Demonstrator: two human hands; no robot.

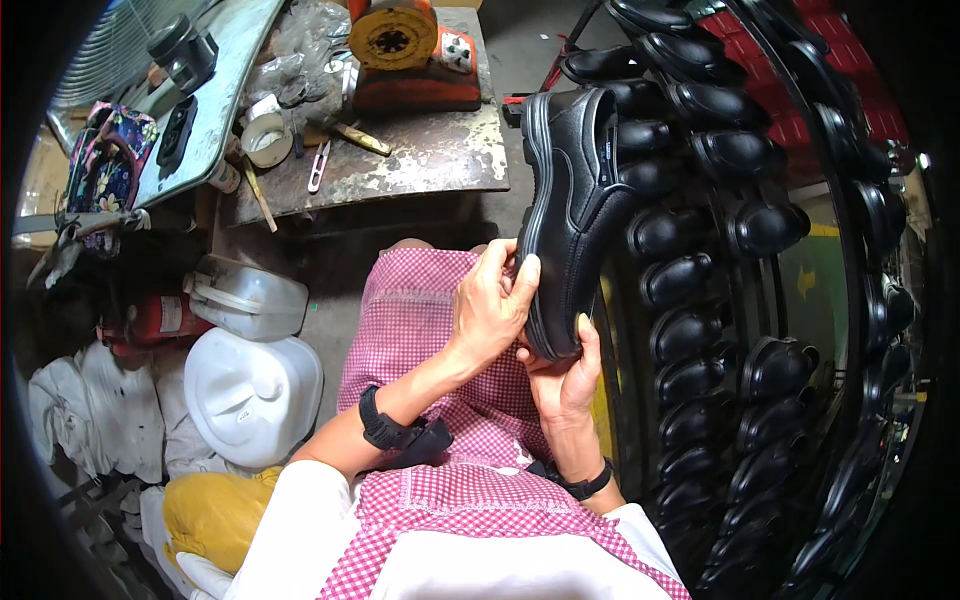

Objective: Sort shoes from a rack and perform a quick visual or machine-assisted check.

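**Black leather slip-on shoe with a thick grooved sole, gripped in mid-air toe-first**

So the shoe is up over the lap, just beyond the front right corner of a worn, dark wooden counter with a flaking pale surface. Toe points back at the wearer, opening faces away, sole turned to the left.

Left hand is closed on the sole side, thumb lying along the sole edge and fingers bent behind. Right hand cups the toe from below with its thumb up the other side; most of its fingers are hidden, so can't tell exactly how they sit. Both wrists have black bands, and a pink-and-white checked apron covers the lap.

Counter's pretty cluttered, btw. Pink-handled metal snips lie near the front edge, a wooden-handled tool sits a bit farther in, and a beige tape roll is toward the left edge. A thin wooden stick pokes out over the front edge. Farther back, by the right edge, there's an orange machine with a round yellow face.

Off past the right edge: rows of shiny black shoes on a rack.
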